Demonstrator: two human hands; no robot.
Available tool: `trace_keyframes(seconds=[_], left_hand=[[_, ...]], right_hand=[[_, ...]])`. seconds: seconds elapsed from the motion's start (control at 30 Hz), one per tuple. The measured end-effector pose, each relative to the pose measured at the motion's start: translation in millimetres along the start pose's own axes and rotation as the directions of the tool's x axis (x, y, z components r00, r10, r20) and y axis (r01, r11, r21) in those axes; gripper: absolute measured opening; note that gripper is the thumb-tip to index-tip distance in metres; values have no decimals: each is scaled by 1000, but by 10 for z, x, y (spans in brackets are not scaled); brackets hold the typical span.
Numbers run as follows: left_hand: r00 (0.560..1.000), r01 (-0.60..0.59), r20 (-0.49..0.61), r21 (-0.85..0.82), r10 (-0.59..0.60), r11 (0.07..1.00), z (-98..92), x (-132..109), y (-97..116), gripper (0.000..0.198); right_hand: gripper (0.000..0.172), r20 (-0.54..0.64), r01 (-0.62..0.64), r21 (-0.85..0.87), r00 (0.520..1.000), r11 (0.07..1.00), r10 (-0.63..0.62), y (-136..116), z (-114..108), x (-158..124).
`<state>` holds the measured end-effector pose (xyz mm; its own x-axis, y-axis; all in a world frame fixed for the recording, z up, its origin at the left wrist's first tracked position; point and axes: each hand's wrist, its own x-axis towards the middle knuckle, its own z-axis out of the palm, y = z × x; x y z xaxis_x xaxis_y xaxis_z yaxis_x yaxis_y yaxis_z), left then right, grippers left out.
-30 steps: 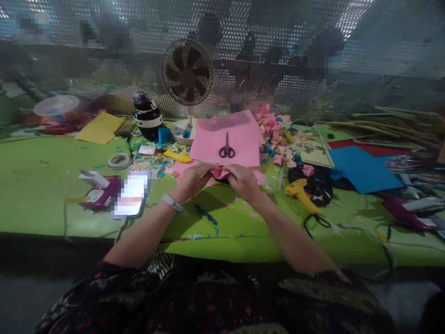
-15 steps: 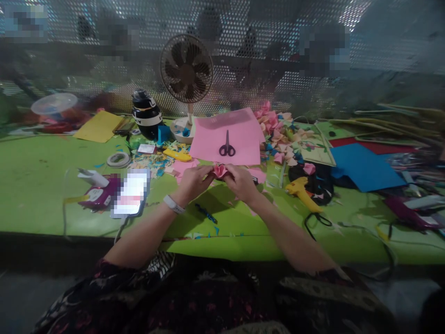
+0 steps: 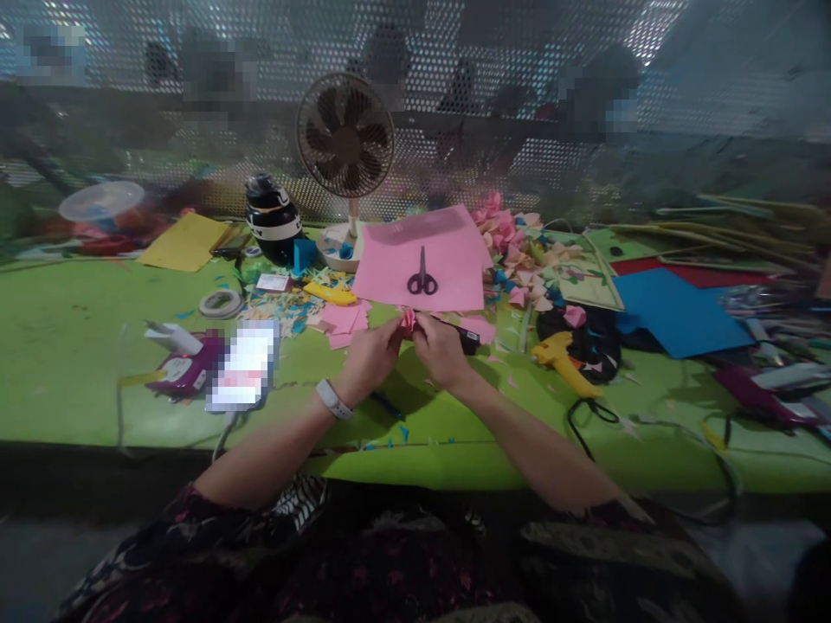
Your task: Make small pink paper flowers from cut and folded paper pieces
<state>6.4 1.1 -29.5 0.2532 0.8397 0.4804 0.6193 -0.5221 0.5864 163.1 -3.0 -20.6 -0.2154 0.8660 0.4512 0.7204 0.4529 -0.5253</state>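
Observation:
A small folded pink paper flower (image 3: pixel 409 322) is pinched between my two hands, above the front middle of the green table. My left hand (image 3: pixel 375 353) closes on its left side, with a white band on that wrist. From the other side my right hand (image 3: pixel 441 348) grips it, fingers bent round the paper. Much of the flower is covered by my fingers. Just beyond lie pink paper sheets (image 3: pixel 383 260) with black-handled scissors (image 3: pixel 422 275) on top. A dark tool or case (image 3: pixel 470 339) shows beside my right hand, partly hidden.
Several folded paper pieces (image 3: pixel 503 229) are heaped behind on the right. A yellow glue gun (image 3: pixel 566 363) lies right of my arm, near blue paper (image 3: pixel 679 313). To the left are a lit phone (image 3: pixel 245 365), a tape roll (image 3: pixel 220 302), a black bottle (image 3: pixel 273 221) and a fan (image 3: pixel 346 136).
My hands have come closer together round the pink paper flower, which now looks narrower and turned. My left wrist has shifted slightly right and down. More of the dark object beside my right hand shows.

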Motion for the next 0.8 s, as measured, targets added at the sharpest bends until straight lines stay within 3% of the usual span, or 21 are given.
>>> trace_keyframes(seconds=[0.17,0.27,0.4,0.53,0.63,0.73,0.8], left_hand=[[997,49,69,-42,-46,998,55,-47,-4,32],[993,12,117,-108,1,994,104,-92,-37,60],[983,-140,85,-200,160,970,208,-180,-59,92],[983,-166,30,-248,179,954,288,-225,-14,91],[990,-122,39,-295,139,948,247,-164,-3,86],[993,-28,91,-407,71,913,126,-41,-27,78],[995,64,96,-558,-12,827,42,35,-40,73]], right_hand=[[23,112,-59,34,992,998,55,-34,34,-24],[41,222,-86,170,974,982,47,-59,-12,-33],[71,367,-189,450,930,873,12,-91,-110,-43],[81,426,-323,547,902,772,75,-155,-180,-67],[72,408,-308,531,909,789,81,-195,-257,-45],[43,358,-241,522,933,818,47,-194,-336,29],[29,307,-207,506,950,837,49,-168,-350,80]])
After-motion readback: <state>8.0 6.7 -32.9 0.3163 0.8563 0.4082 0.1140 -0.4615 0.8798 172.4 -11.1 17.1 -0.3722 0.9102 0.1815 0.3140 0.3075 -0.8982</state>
